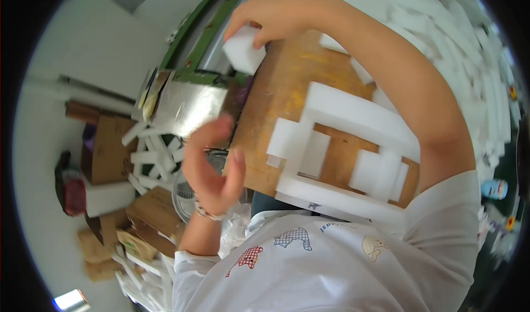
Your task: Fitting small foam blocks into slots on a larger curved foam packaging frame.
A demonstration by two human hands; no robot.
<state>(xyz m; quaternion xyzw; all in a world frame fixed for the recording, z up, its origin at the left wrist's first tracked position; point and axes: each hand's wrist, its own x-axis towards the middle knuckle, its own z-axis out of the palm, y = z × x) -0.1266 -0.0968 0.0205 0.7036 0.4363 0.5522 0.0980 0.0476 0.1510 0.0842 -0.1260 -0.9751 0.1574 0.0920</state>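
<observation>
My right hand reaches across to the far left of the table, its fingers and thumb closed on a white foam block. That block is beside the metal edge of a green-framed machine. Nearer to me, my left hand is raised off the table's left edge, thumb and fingers curved apart with nothing between them; it is slightly blurred. In front of my body, a rectangular white foam frame lies on the wooden table. Smaller foam blocks join its sides.
A large heap of white foam pieces fills the far right. To the left, below the table, are cardboard boxes, foam offcuts and a round fan-like grille. A shiny metal plate adjoins the table's left side.
</observation>
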